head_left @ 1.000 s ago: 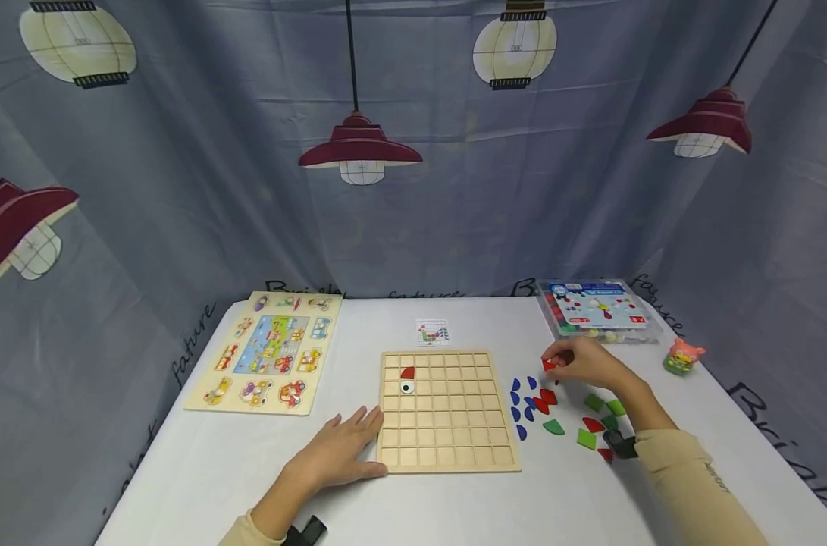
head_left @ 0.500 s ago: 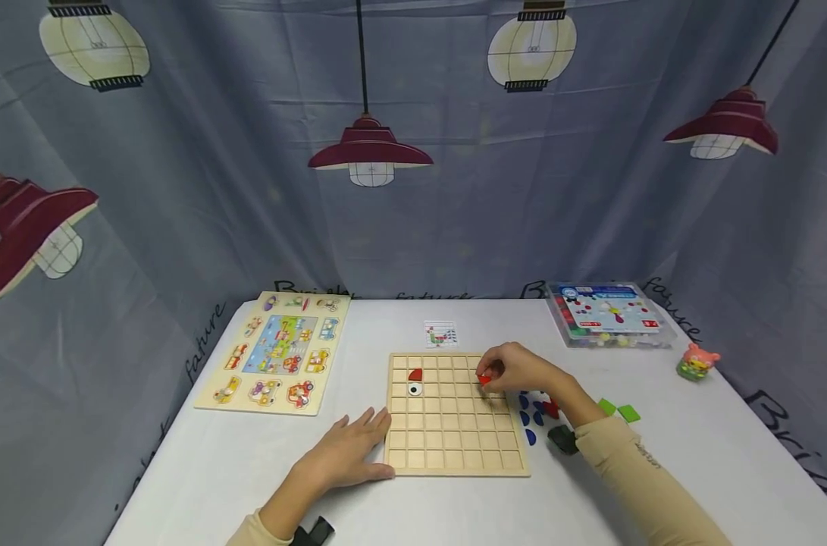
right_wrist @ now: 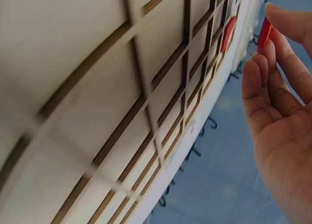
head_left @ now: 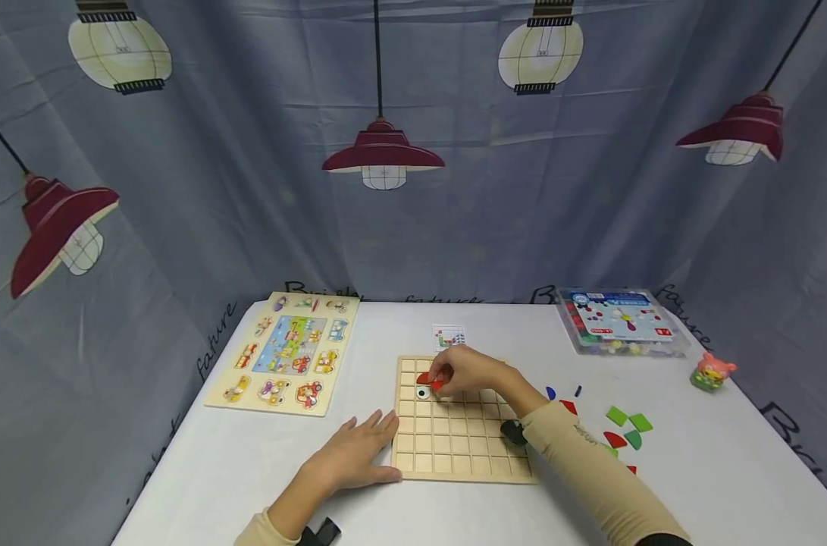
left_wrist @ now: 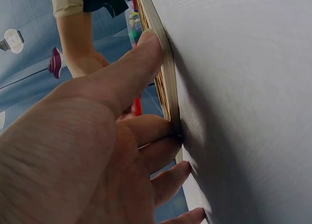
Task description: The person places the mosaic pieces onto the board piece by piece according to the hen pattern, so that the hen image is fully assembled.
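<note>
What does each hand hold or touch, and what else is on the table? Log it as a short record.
Right hand: pinches red piece over grid board
Left hand: touches board's left edge
On board: second red piece, eye disc
Beyond board: picture card
Far left: puzzle board
Far right: plastic box, pig figure

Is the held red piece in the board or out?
Out: in the right wrist view, the right hand pinches the red piece clear of the board.
</note>
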{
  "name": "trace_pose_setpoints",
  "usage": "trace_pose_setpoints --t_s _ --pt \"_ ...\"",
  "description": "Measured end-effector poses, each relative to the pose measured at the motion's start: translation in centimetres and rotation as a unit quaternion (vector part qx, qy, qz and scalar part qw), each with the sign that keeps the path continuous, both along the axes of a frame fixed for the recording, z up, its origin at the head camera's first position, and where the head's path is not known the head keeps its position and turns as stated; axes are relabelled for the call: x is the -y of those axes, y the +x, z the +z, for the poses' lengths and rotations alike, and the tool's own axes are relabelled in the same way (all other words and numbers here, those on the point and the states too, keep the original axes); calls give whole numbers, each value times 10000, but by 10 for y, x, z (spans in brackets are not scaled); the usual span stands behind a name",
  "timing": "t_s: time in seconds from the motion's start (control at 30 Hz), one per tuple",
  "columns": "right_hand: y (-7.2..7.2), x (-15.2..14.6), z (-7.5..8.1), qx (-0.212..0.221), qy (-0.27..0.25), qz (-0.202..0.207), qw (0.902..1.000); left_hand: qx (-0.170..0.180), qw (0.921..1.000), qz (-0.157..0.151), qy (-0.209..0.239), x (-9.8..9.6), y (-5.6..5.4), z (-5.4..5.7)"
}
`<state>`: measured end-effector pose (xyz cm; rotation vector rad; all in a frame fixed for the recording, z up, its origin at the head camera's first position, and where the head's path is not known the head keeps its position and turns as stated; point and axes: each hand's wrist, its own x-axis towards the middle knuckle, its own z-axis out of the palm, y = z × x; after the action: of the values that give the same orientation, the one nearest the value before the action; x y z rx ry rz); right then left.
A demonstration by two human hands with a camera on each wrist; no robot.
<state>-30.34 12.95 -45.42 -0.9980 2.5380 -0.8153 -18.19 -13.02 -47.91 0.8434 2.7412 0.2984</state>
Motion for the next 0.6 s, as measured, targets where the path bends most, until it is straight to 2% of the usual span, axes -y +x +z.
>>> trace_pose_setpoints --t_s 0.17,0.6 --pt "-5 18 0 86 69 93 9999 -54 9999 -75 -57 -1 -1 0" --pt "-10 52 -2 -92 695 378 9968 -84 9998 -118 -99 -2 -1 2"
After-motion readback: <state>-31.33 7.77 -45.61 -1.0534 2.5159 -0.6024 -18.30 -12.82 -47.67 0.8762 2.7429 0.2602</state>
